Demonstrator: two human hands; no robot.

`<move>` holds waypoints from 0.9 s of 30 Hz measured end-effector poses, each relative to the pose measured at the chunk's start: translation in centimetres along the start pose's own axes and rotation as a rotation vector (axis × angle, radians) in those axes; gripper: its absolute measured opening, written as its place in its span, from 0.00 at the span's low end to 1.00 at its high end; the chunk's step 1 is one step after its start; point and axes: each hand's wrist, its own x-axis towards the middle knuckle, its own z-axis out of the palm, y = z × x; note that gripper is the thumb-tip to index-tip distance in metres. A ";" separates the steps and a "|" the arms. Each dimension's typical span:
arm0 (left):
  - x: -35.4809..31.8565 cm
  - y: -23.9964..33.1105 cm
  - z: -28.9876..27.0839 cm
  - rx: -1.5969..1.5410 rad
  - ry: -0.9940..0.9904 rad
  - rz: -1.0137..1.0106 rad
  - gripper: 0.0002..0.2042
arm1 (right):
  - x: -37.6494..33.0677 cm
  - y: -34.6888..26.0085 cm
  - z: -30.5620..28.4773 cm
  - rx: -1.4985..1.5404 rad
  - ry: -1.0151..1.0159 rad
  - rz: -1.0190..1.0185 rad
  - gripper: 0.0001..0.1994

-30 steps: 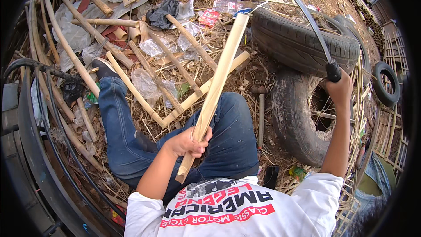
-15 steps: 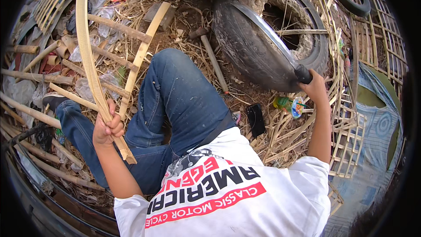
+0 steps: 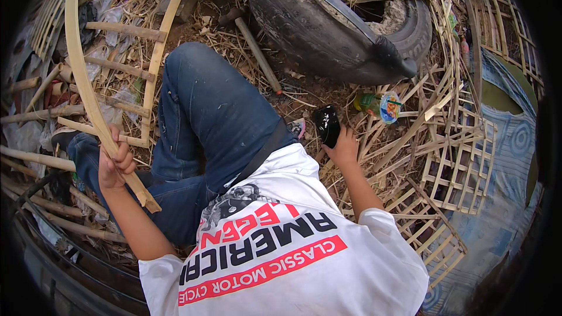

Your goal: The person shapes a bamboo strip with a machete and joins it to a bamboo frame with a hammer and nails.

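Observation:
My left hand [image 3: 116,161] is closed around the lower part of a long, split bamboo strip [image 3: 88,82], which rises past my bent leg toward the far left. At the near edge of a black smartphone [image 3: 328,124], my right hand [image 3: 345,147] has thumb and fingers on it; the phone's dark face shows white glints. A long-bladed knife lies across the old tyre, its black handle [image 3: 393,55] toward me and its blade [image 3: 336,6] pointing away. No hand is on the knife.
The worn tyre [image 3: 316,47] lies ahead. A hammer [image 3: 257,55] rests on the straw-littered ground. A clear plastic cup [image 3: 389,107] sits right of the phone. Woven bamboo lattices [image 3: 459,169] and blue cloth [image 3: 497,140] lie to the right, bamboo poles [image 3: 41,157] to the left.
My right hand has let go of the knife, leaving it on the tyre, and has come down and left to the phone. The left hand still holds the bamboo strip. The view has shifted.

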 end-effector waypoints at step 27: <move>-2.7 -1.1 -1.1 -0.052 0.071 0.124 0.28 | 0.6 -8.2 -9.3 0.335 0.443 -0.220 0.44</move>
